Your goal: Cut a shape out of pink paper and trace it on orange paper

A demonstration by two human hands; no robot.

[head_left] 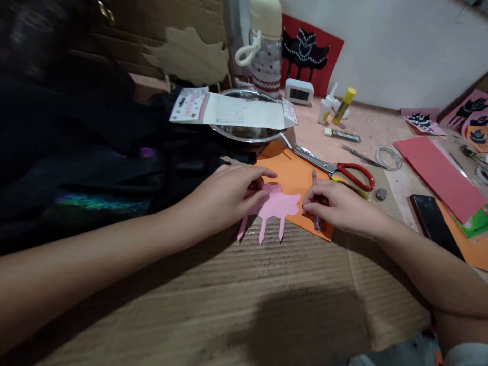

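On a sheet of orange paper [285, 162] lies a pink paper cutout [280, 203] with a wavy-edged body and three pointed strips, its lower part reaching over the cardboard. My left hand [240, 195] holds the cutout down at its left side, the thumb on it and the index finger stretched across its top; the other fingers are partly hidden. A slim pen [317, 223] lies upright in view on the orange sheet, its middle covered by the curled fingers of my right hand [330, 203], closed around it just right of the cutout.
Red-handled scissors [356, 173] and tweezers [364, 156] lie beyond my right hand. A metal bowl [247, 136] bears a bead sheet. A glue bottle [326, 109], a glue stick [343, 107], a white timer [299, 91] and a water bottle [266, 56] stand behind. A phone [436, 223] lies right; black fabric [76, 152] left.
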